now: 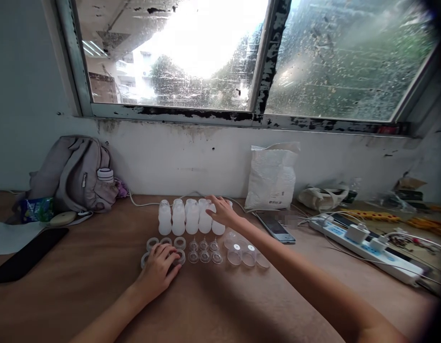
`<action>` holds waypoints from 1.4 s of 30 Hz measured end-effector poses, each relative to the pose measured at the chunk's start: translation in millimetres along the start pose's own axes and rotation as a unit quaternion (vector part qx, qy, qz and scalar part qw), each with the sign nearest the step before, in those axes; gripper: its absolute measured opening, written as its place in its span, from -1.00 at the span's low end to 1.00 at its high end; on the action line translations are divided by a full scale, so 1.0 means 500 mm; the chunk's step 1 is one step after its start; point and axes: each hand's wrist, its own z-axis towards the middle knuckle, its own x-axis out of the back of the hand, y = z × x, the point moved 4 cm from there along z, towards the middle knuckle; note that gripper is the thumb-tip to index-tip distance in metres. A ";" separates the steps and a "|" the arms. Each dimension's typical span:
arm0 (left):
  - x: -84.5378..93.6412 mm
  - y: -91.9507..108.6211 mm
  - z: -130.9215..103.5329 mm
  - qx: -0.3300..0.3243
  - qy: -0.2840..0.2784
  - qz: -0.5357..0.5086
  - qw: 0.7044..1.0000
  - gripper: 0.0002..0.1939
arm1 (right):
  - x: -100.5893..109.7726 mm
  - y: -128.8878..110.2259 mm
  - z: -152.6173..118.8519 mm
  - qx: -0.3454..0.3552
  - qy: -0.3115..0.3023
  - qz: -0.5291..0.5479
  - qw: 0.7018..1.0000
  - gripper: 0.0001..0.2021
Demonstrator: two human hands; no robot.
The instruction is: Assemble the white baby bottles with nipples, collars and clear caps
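Two rows of frosted plastic baby bottles (178, 224) stand upright at the table's middle. My right hand (222, 211) reaches over the right end of these rows, thumb and fingers apart against the bottle tops. Whether it bears on one bottle is partly hidden. My left hand (159, 267) lies over a group of translucent screw rings (179, 243), its fingers spread and covering some of them. Clear silicone nipples (204, 257) sit in rows right of the rings. Farther right are clear domed bottle caps (248, 257), below my right forearm.
A white plastic bag (272, 177) stands against the wall, near a smartphone (276, 227). On the right lies a power strip (366, 247) with plugs and cables. At left are a grey backpack (72, 176) and a black flat object (27, 255).
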 end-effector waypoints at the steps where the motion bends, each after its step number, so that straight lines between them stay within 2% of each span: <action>1: -0.001 0.000 0.000 0.000 -0.003 0.000 1.000 -0.85 | 0.001 0.002 0.000 0.001 -0.001 0.001 1.000 -0.60; 11: -0.007 -0.004 -0.002 0.004 -0.026 0.004 1.000 -0.82 | 0.001 0.015 0.013 0.030 -0.030 -0.002 0.999 -0.51; 15: -0.006 -0.003 -0.002 0.002 -0.025 0.000 1.000 -0.80 | 0.016 0.009 0.006 0.037 -0.033 -0.004 0.999 -0.43; 18: -0.005 -0.002 -0.002 0.001 -0.021 -0.005 1.000 -0.80 | 0.043 -0.014 -0.011 0.031 0.017 -0.021 0.999 -0.39; 21: -0.004 -0.001 -0.001 0.002 -0.018 -0.008 1.000 -0.79 | 0.056 -0.066 -0.054 0.050 0.113 -0.018 0.992 -0.58; 23: -0.003 -0.001 -0.002 0.006 -0.010 -0.012 1.000 -0.78 | 0.031 -0.110 -0.094 0.097 0.115 -0.007 0.989 -0.77; 25: -0.001 -0.002 -0.002 0.014 -0.001 -0.016 1.000 -0.77 | -0.017 -0.147 -0.131 0.134 0.068 -0.039 0.988 -0.85; 27: 0.003 -0.002 -0.002 0.022 0.005 -0.019 1.000 -0.77 | -0.061 -0.163 -0.155 0.130 0.037 -0.081 0.988 -0.89; 29: 0.008 0.001 -0.003 0.021 0.006 -0.021 1.000 -0.76 | -0.087 -0.167 -0.162 0.120 0.011 -0.104 0.987 -0.92; 31: 0.013 0.005 -0.003 0.013 0.011 -0.023 1.000 -0.76 | -0.088 -0.163 -0.161 0.108 0.003 -0.097 0.989 -0.93; 35: 0.019 0.009 -0.002 -0.012 0.018 -0.033 0.999 -0.77 | -0.064 -0.162 -0.183 0.099 0.010 -0.030 0.995 -0.89; 39: 0.019 0.009 0.000 -0.020 0.029 -0.058 0.998 -0.79 | -0.087 -0.166 -0.247 0.099 -0.044 0.087 0.990 -0.91; 42: 0.022 0.017 0.000 -0.018 0.039 -0.088 0.995 -0.81 | -0.101 -0.160 -0.280 0.087 -0.050 0.192 0.976 -0.85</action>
